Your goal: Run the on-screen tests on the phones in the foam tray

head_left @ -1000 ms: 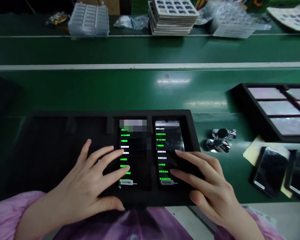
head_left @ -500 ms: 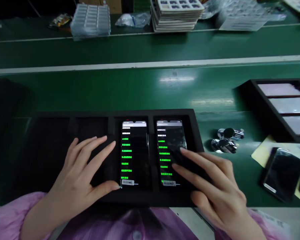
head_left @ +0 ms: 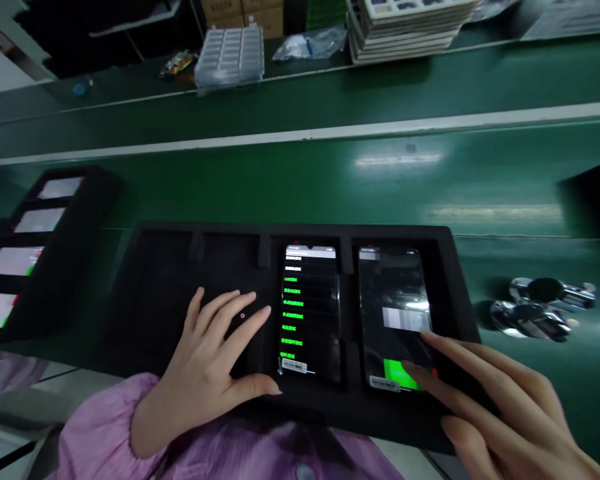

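Two phones side by side in the right-hand pockets of a black tray [head_left: 300,230] on the green desk [head_left: 330,180]. Left phone [head_left: 310,313]: list of green lines on a dark screen. Right phone [head_left: 395,293]: pale box mid-screen, green block [head_left: 400,373] near the bottom edge.

Left hand [head_left: 210,360]: open and flat, gripping nothing, fingers spread over the empty pocket beside the left phone, thumb tip at that phone's lower corner. Right hand [head_left: 505,407]: open too, gripping nothing, long fingertips [head_left: 427,337] on or just above the right phone's lower screen, next to the green block; contact hard to tell.

Seemingly mid-way through tapping on-screen checks, right phone further on. Next move likely calls for a light, exact tap on one item, no sliding, no nudging either phone in its pocket.
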The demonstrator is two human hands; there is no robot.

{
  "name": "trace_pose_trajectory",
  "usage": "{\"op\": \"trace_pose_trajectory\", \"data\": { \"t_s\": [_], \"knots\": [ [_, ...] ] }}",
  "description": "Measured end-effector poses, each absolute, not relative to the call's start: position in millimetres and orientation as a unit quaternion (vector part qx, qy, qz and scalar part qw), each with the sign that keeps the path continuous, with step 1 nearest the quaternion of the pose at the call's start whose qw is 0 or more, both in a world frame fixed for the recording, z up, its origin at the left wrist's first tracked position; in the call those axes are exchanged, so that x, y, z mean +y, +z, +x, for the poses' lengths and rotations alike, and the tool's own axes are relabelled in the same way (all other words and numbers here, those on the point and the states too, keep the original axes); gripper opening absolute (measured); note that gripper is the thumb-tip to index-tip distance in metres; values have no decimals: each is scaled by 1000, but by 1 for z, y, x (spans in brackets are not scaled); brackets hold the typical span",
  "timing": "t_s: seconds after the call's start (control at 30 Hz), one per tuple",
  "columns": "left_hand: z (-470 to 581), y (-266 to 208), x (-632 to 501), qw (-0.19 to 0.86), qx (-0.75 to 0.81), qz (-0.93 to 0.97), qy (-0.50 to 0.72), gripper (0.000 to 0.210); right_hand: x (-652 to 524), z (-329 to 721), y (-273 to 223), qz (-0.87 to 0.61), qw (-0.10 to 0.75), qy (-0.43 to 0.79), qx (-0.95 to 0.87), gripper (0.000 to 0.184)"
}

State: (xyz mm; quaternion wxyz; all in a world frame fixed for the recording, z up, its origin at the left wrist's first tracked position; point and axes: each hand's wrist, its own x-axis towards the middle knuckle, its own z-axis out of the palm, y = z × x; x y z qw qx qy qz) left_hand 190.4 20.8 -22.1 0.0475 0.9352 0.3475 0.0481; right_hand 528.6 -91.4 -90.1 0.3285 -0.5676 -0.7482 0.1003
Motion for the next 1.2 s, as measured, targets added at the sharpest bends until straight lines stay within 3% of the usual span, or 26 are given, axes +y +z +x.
{"op": "trace_pose_trajectory", "data": {
  "t_s": [0.13, 0.3, 0.5, 0.97, 1.2],
  "knots": [
    [197, -19, 17, 58, 321, 944, 56, 65, -89, 522, -89, -596, 306, 107, -735, 40],
    [209, -21, 11, 90, 330, 935, 92, 57, -86, 526, -89, -554, 337, 84, -757, 29],
    [208, -22, 9, 55, 318, 943, 79, 70, -83, 530, -90, -526, 342, 74, -775, 26],
    [212, -25, 4, 86, 290, 945, 122, 58, -87, 530, -90, -531, 340, 72, -773, 26],
    [211, -27, 4, 54, 304, 948, 73, 74, -86, 530, -91, -535, 331, 82, -773, 25]
  ]
}}
